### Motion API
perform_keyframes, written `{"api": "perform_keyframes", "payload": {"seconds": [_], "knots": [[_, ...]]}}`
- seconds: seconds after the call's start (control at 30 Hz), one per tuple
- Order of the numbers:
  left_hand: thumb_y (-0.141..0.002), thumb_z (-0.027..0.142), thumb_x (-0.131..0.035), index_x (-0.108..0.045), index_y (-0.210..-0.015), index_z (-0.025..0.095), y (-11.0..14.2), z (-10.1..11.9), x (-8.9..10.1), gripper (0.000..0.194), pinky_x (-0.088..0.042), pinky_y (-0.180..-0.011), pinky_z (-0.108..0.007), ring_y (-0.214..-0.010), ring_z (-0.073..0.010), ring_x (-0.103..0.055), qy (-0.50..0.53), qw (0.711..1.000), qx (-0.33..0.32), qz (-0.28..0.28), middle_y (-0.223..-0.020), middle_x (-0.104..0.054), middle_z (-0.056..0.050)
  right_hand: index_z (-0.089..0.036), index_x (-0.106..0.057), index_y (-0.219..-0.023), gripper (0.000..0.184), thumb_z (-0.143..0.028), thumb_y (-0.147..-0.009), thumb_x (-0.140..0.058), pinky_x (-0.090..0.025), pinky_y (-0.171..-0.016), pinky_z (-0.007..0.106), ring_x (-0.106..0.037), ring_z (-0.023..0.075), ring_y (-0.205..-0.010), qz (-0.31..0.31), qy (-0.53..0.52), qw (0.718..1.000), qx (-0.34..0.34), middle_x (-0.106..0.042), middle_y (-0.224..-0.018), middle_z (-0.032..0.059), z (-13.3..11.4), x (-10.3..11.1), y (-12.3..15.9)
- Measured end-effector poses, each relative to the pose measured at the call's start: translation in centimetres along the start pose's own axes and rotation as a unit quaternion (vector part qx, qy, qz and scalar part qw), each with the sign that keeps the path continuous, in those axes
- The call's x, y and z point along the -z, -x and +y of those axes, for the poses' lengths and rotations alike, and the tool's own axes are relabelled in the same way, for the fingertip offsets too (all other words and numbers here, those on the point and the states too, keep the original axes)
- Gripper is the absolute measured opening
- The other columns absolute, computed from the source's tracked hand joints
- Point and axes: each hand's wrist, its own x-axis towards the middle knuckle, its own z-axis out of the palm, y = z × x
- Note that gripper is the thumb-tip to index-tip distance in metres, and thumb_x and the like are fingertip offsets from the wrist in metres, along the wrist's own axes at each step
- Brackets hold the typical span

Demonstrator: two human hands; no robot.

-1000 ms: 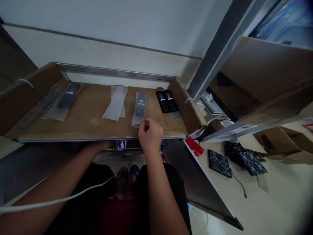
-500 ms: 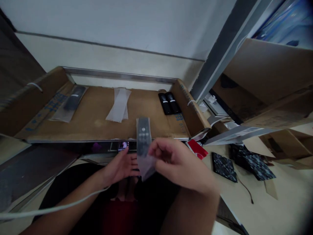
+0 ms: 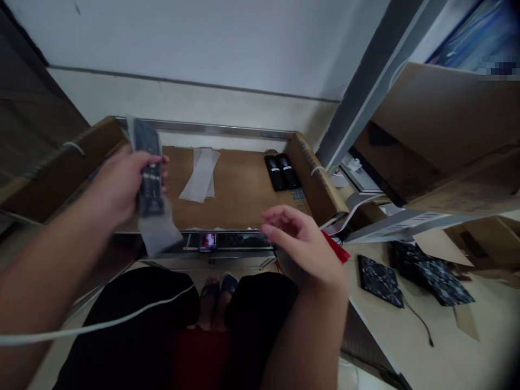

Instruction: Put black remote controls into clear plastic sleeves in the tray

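Observation:
My left hand (image 3: 124, 181) grips a dark remote control (image 3: 151, 187) in a clear plastic sleeve (image 3: 158, 238), above the left side of a cardboard-lined tray (image 3: 239, 211). The sleeve's loose end hangs below the remote. My right hand (image 3: 303, 238) hovers at the tray's front edge, fingers loosely curled, thumb apart, nothing visible in it. Two flat translucent sleeves (image 3: 201, 176) lie crossed in the middle of the tray. Two black remotes (image 3: 281, 172) lie side by side at its right end. My left hand and arm hide much of the tray's left end.
Cardboard walls (image 3: 319, 176) bound the tray's ends. A lit phone screen (image 3: 208, 242) shows below its front edge. To the right, a grey metal post (image 3: 369, 81), a large carton (image 3: 442, 135) and black patterned packs (image 3: 379, 281) stand near. A white cable (image 3: 122, 320) crosses my lap.
The sleeved remote has passed from my right hand to my left, which has swung left and up over the tray. My right hand has moved slightly right. The bagged remote at left is now hidden.

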Motion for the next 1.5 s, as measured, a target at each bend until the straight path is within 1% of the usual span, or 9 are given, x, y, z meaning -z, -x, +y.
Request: {"api": "perform_keyframes", "payload": {"seconds": [0.1, 0.17, 0.33, 0.63, 0.83, 1.0, 1.1, 1.23, 1.5], "knots": [[-0.083, 0.016, -0.073, -0.04, -0.13, 0.002, -7.3, 0.8, 1.6, 0.06, -0.055, -0.095, -0.05, -0.095, -0.0159, -0.065, -0.281, 0.958, -0.004, 0.065, -0.123, -0.064, -0.015, -0.019, -0.068, -0.098, 0.023, -0.039, -0.087, -0.07, -0.051, -0.071, 0.028, -0.065, 0.0166, -0.077, 0.075, 0.071, 0.995, -0.007, -0.07, -0.084, 0.0029, 3.0, -1.2, -2.7], [-0.077, 0.011, -0.078, -0.036, -0.127, -0.008, -10.3, 0.2, 1.9, 0.068, -0.033, -0.114, -0.061, -0.133, -0.0244, -0.05, -0.413, 0.909, -0.001, 0.06, -0.148, -0.044, -0.031, -0.018, -0.069, -0.095, 0.022, -0.038, -0.086, -0.068, -0.049, -0.068, 0.028, -0.064, 0.0165, -0.074, 0.107, 0.114, 0.988, 0.0, -0.07, -0.082, 0.0027, 4.2, -1.8, -3.8], [-0.095, 0.027, -0.056, -0.039, -0.111, -0.017, -10.9, -2.8, 2.3, 0.05, -0.02, -0.117, -0.062, -0.151, -0.0468, 0.001, -0.527, 0.849, -0.04, 0.0, -0.155, -0.01, -0.046, -0.017, -0.07, -0.093, 0.022, -0.038, -0.088, -0.064, -0.046, -0.067, 0.027, -0.064, 0.0158, -0.071, 0.15, 0.14, 0.979, 0.014, -0.07, -0.078, 0.0019, 5.3, -2.3, -4.9], [-0.101, 0.046, -0.038, -0.053, -0.116, -0.012, -11.5, -1.1, 5.2, 0.062, -0.039, -0.11, -0.049, -0.129, -0.03, -0.056, -0.666, 0.727, -0.111, -0.123, -0.129, -0.063, -0.023, -0.018, -0.071, -0.09, 0.026, -0.042, -0.089, -0.062, -0.044, -0.064, 0.028, -0.063, 0.0177, -0.065, 0.189, 0.151, 0.97, 0.009, -0.071, -0.073, 0.0035, 6.3, -1.8, -7.5], [-0.095, 0.045, -0.047, -0.068, -0.113, 0.017, -1.0, -4.5, 9.9, 0.04, -0.05, -0.101, -0.044, -0.103, -0.0249, -0.067, -0.579, 0.797, -0.15, -0.077, -0.113, -0.071, -0.006, -0.021, -0.071, -0.085, 0.028, -0.044, -0.093, -0.057, -0.04, -0.063, 0.028, -0.066, 0.0199, -0.069, 0.204, 0.236, 0.95, -0.023, -0.074, -0.076, 0.0046, 5.8, -2.4, -9.2], [-0.082, 0.064, -0.056, -0.07, -0.094, 0.047, 11.8, -12.0, 13.9, 0.025, -0.059, -0.087, -0.041, -0.095, -0.0294, -0.073, -0.442, 0.896, 0.026, 0.038, -0.098, -0.076, 0.011, -0.021, -0.068, -0.079, 0.028, -0.039, -0.095, -0.055, -0.031, -0.059, 0.029, -0.063, 0.0198, -0.062, 0.221, 0.366, 0.902, -0.057, -0.072, -0.07, 0.0049, 5.9, -2.7, -9.4], [-0.08, 0.067, -0.054, -0.072, -0.086, 0.052, 16.9, -15.1, 14.1, 0.024, -0.06, -0.084, -0.044, -0.096, -0.0331, -0.074, -0.41, 0.907, 0.097, -0.008, -0.093, -0.077, 0.013, -0.02, -0.068, -0.078, 0.026, -0.036, -0.095, -0.055, -0.028, -0.059, 0.028, -0.062, 0.0184, -0.061, 0.206, 0.395, 0.893, -0.061, -0.071, -0.07, 0.0041, 5.7, -2.9, -9.2], [-0.087, 0.053, -0.053, -0.073, -0.082, 0.034, 19.3, -16.1, 13.2, 0.028, -0.056, -0.08, -0.035, -0.083, -0.0266, -0.073, -0.454, 0.877, 0.071, -0.141, -0.085, -0.076, 0.002, -0.02, -0.07, -0.08, 0.025, -0.034, -0.094, -0.056, -0.025, -0.059, 0.028, -0.06, 0.0172, -0.063, 0.215, 0.43, 0.874, -0.074, -0.071, -0.072, 0.0039, 5.4, -3.5, -8.9], [-0.085, 0.052, -0.05, -0.069, -0.078, 0.03, 21.6, -16.8, 16.1, 0.03, -0.049, -0.061, -0.028, -0.064, -0.0214, -0.069, -0.468, 0.879, 0.071, -0.054, -0.07, -0.072, 0.001, -0.017, -0.071, -0.096, 0.025, -0.035, -0.094, -0.054, -0.037, -0.069, 0.028, -0.062, 0.0211, -0.08, 0.248, 0.475, 0.839, -0.099, -0.071, -0.088, 0.0082, 5.3, -4.5, -8.3]]}}
